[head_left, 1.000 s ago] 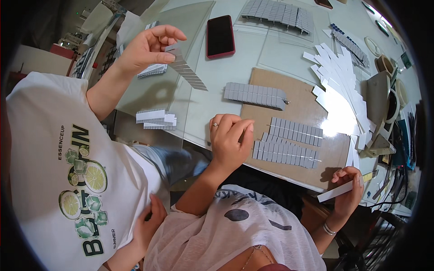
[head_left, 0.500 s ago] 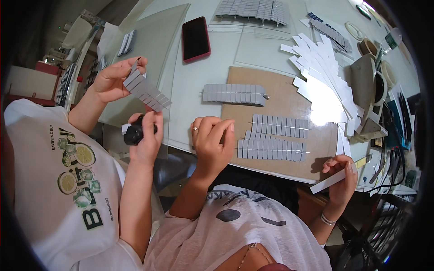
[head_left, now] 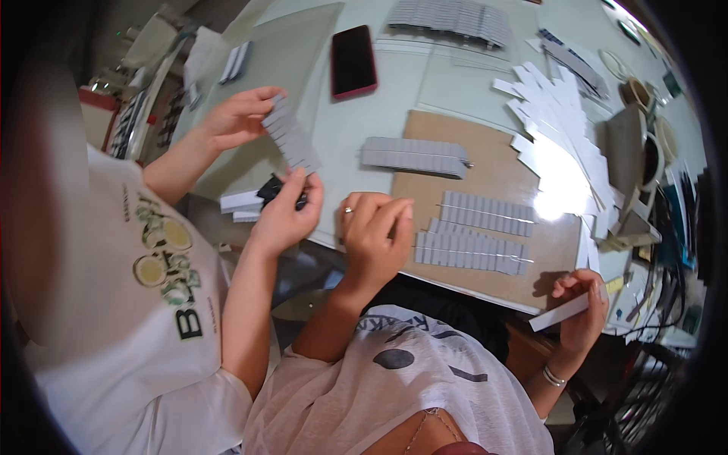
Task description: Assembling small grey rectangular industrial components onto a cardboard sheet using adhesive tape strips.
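Observation:
My left hand point(head_left: 375, 236) rests at the front edge of the table, fingers curled in and thumb against the index finger. Nothing shows in it. At the board's right front corner, my right hand point(head_left: 582, 307) pinches a narrow white strip point(head_left: 557, 313) that slants down to the left. Between my hands, rows of small grey rectangular pieces point(head_left: 485, 212) with thin wires along them lie on a brown board point(head_left: 432, 129). A second grey row point(head_left: 474, 252) lies nearer me. A stacked grey bundle point(head_left: 413, 157) overlaps the board's left edge.
On my left, a co-worker's hands point(head_left: 292, 208) hold a grey strip of pieces point(head_left: 292, 138) and a black object. A phone point(head_left: 354, 62), a grey stack point(head_left: 451, 21) and a heap of white strips point(head_left: 557, 129) lie beyond. Tape rolls point(head_left: 635, 92) stand at right.
The whole view has shifted, so the table things appear farther right. The co-worker's hands have moved and tilted the grey strip. My hands keep nearly the same pose.

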Motion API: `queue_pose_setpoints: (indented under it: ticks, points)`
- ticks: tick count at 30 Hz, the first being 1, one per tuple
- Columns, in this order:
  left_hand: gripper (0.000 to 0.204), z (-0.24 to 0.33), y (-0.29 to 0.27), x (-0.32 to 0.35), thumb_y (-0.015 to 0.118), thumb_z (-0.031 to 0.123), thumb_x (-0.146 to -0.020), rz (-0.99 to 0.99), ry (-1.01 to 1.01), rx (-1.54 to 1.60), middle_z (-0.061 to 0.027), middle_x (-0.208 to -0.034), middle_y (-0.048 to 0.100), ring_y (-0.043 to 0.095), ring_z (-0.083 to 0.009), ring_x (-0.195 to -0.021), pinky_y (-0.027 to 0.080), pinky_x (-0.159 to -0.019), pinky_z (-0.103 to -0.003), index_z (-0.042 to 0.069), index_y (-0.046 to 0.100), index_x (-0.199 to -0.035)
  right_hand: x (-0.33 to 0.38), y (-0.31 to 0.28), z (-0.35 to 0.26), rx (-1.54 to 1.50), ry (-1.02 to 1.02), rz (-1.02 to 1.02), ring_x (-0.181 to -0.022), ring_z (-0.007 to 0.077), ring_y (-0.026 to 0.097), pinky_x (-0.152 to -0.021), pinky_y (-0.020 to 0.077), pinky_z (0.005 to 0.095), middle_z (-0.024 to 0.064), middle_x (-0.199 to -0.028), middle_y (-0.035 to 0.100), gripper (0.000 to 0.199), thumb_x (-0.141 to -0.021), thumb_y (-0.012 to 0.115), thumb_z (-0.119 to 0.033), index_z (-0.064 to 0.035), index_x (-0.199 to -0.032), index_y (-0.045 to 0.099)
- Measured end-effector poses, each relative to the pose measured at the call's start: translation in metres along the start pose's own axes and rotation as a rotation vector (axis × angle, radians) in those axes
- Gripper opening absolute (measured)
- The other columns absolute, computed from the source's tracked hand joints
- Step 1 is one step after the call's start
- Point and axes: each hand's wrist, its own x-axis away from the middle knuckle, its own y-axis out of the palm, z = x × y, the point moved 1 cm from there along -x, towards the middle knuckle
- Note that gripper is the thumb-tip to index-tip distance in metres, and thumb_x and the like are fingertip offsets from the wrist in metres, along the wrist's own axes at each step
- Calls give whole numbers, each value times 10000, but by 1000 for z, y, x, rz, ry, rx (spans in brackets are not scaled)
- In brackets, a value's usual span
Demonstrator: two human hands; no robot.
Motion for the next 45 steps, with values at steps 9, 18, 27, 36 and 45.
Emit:
queue_pose_setpoints:
  ticks: [9,18,27,36,45]
  points:
    - [135,1,-5,-9,712,34,-766,13,19,26,-42,-826,613,568,-254,-789,436,-728,-376,73,712,-895,-4,7,-9,22,17,-18,-786,244,624,-771,520,367,159,-915,633,365,-1051,446,-283,55,-1089,577]
    - [148,4,-7,-12,708,20,-778,25,64,60,-57,-771,625,580,-260,-708,457,-616,-361,58,707,-921,-4,8,-14,6,34,-12,-788,245,628,-773,523,367,162,-915,635,363,-1048,455,-285,53,-1086,582]
    - [153,8,-14,-14,702,-11,-772,19,132,34,-54,-682,606,568,-247,-606,440,-534,-338,33,706,-918,-3,13,-19,10,54,-21,-781,245,643,-769,535,360,174,-907,654,369,-1048,450,-282,59,-1083,585]
    - [136,16,-18,-17,700,5,-790,-30,123,-14,-50,-694,620,575,-242,-614,441,-540,-339,36,708,-922,-3,9,-20,-17,58,-33,-785,253,660,-770,547,362,179,-904,663,373,-1050,440,-273,67,-1087,588]
    - [147,23,-21,-14,694,3,-802,-35,142,-22,-54,-704,616,567,-248,-621,446,-561,-347,34,707,-945,-2,5,-22,-50,59,-63,-796,254,663,-778,550,365,186,-916,664,379,-1052,431,-266,78,-1088,586]
